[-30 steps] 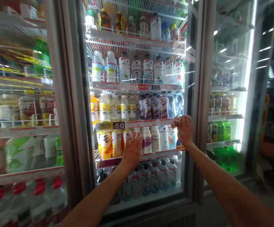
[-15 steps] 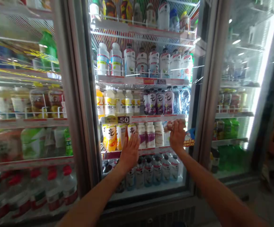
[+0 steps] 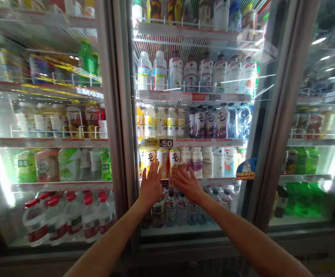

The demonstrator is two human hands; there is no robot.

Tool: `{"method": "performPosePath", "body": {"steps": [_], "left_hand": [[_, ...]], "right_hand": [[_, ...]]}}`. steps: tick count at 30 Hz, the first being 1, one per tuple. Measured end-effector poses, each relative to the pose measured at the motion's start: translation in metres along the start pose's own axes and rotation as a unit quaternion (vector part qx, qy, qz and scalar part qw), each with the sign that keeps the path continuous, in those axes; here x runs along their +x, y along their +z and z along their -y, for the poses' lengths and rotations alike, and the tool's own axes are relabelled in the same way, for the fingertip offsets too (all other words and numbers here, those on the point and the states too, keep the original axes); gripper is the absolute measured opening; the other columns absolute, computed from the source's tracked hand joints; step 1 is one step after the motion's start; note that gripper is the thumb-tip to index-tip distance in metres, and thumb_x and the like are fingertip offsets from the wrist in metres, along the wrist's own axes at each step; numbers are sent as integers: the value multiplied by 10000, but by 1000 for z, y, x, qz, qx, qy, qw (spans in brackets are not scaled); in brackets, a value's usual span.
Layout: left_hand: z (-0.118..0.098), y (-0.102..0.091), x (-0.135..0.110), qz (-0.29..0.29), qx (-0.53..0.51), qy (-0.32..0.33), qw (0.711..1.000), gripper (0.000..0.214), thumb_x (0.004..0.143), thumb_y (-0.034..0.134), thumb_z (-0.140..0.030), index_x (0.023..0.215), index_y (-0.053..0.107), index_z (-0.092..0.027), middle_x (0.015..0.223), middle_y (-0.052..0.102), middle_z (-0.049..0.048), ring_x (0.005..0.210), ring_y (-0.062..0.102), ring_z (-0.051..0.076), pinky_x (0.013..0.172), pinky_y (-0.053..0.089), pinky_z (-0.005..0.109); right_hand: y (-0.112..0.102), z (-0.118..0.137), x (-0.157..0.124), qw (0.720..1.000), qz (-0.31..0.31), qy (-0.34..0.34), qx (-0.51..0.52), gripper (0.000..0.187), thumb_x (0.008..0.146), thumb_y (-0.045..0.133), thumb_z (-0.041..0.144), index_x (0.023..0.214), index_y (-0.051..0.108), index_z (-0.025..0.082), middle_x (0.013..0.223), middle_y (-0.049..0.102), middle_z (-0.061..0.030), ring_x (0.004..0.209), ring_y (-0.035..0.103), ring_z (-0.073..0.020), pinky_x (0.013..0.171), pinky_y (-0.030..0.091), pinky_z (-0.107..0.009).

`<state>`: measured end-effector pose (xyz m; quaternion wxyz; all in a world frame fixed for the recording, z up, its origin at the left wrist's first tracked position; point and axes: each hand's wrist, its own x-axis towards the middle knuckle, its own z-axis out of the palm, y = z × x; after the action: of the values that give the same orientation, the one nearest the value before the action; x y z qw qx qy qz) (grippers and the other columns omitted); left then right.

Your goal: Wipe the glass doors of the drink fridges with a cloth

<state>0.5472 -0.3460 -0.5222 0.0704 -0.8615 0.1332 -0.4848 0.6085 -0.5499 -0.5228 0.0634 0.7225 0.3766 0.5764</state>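
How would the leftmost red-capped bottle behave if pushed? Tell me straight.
The leftmost red-capped bottle may tip if pushed near the top, as it stands taller than wide. Once down, it would probably roll, since its body looks round. Its clear, shiny wall suggests plastic, so it might give a little when squeezed.

The fingers of the right hand (image 3: 187, 185) are blurred, and whatever lies beneath its palm is hidden. The left hand (image 3: 151, 187) covers the lower part of the orange-labelled bottles (image 3: 151, 156) behind it. The right forearm (image 3: 239, 227) hides parts of the dark-capped bottles (image 3: 181, 209) on the lowest middle shelf; both forearms run off the near edge. The top-shelf bottles (image 3: 205, 14) are cut off above. At far right, green bottles (image 3: 304, 200) blur together, their labels unreadable.
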Motion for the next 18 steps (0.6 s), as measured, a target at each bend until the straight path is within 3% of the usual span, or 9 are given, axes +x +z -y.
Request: {"method": "performPosePath", "body": {"steps": [2, 5, 7, 9, 12, 14, 15, 18], "left_hand": [[8, -5, 1, -2, 5, -8, 1000, 602, 769, 470, -184, 1354, 353, -103, 1462, 287, 141, 1383, 163, 275, 1111, 191, 500], [19, -11, 6, -23, 13, -30, 999, 613, 778, 455, -173, 1372, 318, -106, 1469, 268, 140, 1382, 166, 277, 1099, 210, 513], [23, -12, 5, -35, 16, -44, 998, 623, 774, 455, -161, 1377, 305, -108, 1472, 260, 141, 1380, 173, 284, 1091, 220, 519], [26, -12, 0, -40, 21, -47, 998, 616, 769, 457, -152, 1367, 321, -99, 1465, 274, 152, 1375, 189, 290, 1088, 221, 523], [33, -11, -10, -43, 28, -29, 998, 583, 780, 462, -177, 1346, 354, -88, 1446, 311, 165, 1371, 204, 291, 1090, 212, 522], [38, -12, -13, -47, 34, -15, 998, 576, 788, 465, -198, 1342, 358, -81, 1439, 324, 165, 1371, 206, 287, 1093, 208, 515], [41, -14, -13, -50, 37, -14, 998, 581, 787, 470, -201, 1343, 354, -76, 1440, 323, 165, 1371, 207, 286, 1095, 205, 514], [46, -18, -11, -59, 42, -25, 997, 595, 773, 485, -198, 1338, 357, -63, 1440, 319, 173, 1367, 218, 292, 1096, 196, 518]], "right_hand": [[1, 9, 11, 999, 15, -25, 16, 422, 848, 487, 187, 1258, 482, 286, 1405, 414, -30, 1339, 277, -219, 1100, 144, -494], [-6, -5, 54, 989, -45, 139, 2, 453, 854, 486, 201, 1303, 445, 247, 1452, 328, -82, 1367, 208, -261, 1090, 145, -529], [-9, -11, 75, 979, -74, 191, -4, 475, 859, 483, 213, 1330, 417, 225, 1470, 285, -102, 1379, 164, -277, 1087, 147, -538], [-5, -2, 76, 990, -61, 124, 3, 462, 864, 477, 212, 1322, 423, 226, 1461, 309, -88, 1379, 163, -273, 1091, 141, -540], [6, 24, 55, 995, -5, -92, 28, 387, 878, 462, 219, 1263, 474, 256, 1425, 385, -24, 1361, 227, -231, 1105, 152, -510], [9, 31, 56, 988, 12, -147, 37, 380, 883, 455, 221, 1260, 470, 269, 1419, 395, -2, 1351, 254, -213, 1110, 163, -497], [8, 30, 65, 992, 8, -119, 35, 397, 883, 453, 214, 1276, 453, 267, 1428, 381, -9, 1353, 251, -213, 1111, 162, -500], [2, 21, 102, 998, -43, 50, 14, 424, 882, 441, 196, 1305, 421, 228, 1453, 333, -57, 1367, 220, -233, 1112, 134, -523]]}}
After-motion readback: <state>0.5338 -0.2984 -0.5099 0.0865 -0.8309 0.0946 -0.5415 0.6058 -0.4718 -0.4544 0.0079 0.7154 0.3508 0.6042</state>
